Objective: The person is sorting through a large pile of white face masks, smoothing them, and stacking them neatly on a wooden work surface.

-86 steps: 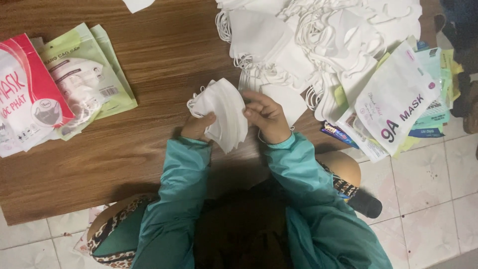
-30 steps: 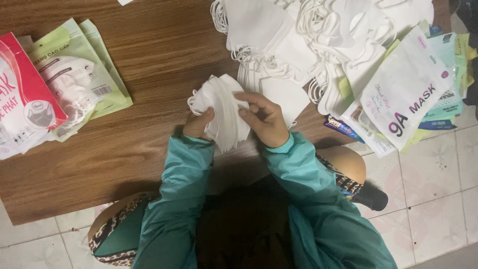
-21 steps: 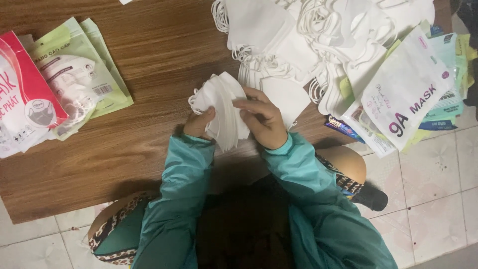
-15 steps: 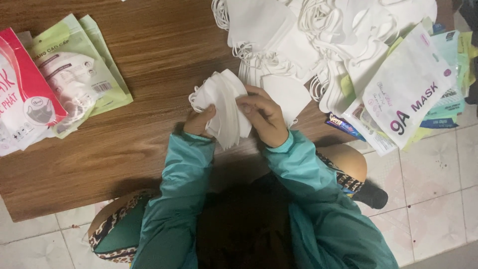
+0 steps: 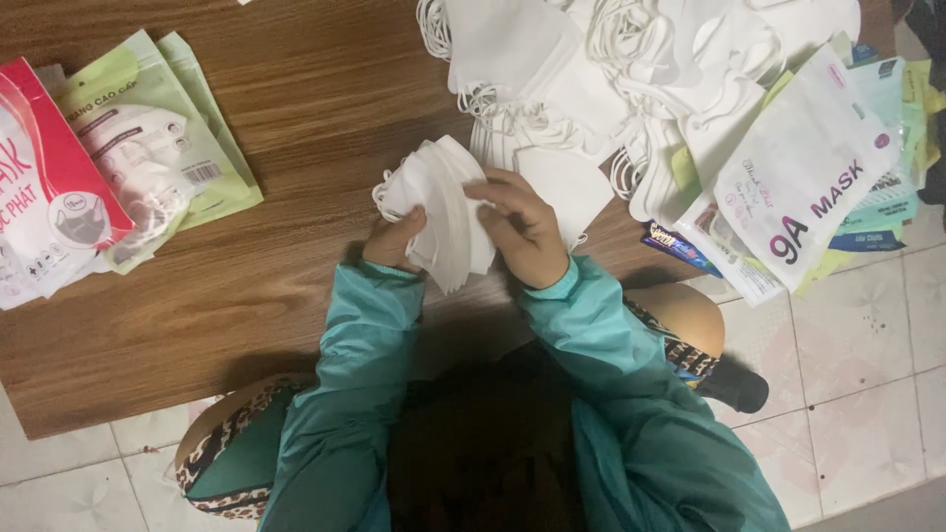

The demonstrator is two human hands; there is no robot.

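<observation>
Both my hands hold one stack of folded white face masks (image 5: pixel 443 202) just above the near part of the brown wooden table (image 5: pixel 296 148). My left hand (image 5: pixel 394 241) grips the stack's lower left side, thumb on top. My right hand (image 5: pixel 522 232) presses against its right side, fingers curled over the masks. Teal sleeves cover both my arms. A single white mask (image 5: pixel 562 182) lies flat on the table just right of my right hand.
A big heap of loose white masks (image 5: pixel 611 69) fills the table's far right. White and green mask pouches (image 5: pixel 808 167) overlap at the right edge. Green pouches (image 5: pixel 148 148) and a red-and-white pouch (image 5: pixel 39 197) lie at the left. Tiled floor shows below.
My right hand has slid across the stack and closed against its right side. The stack has stayed in place between my hands.
</observation>
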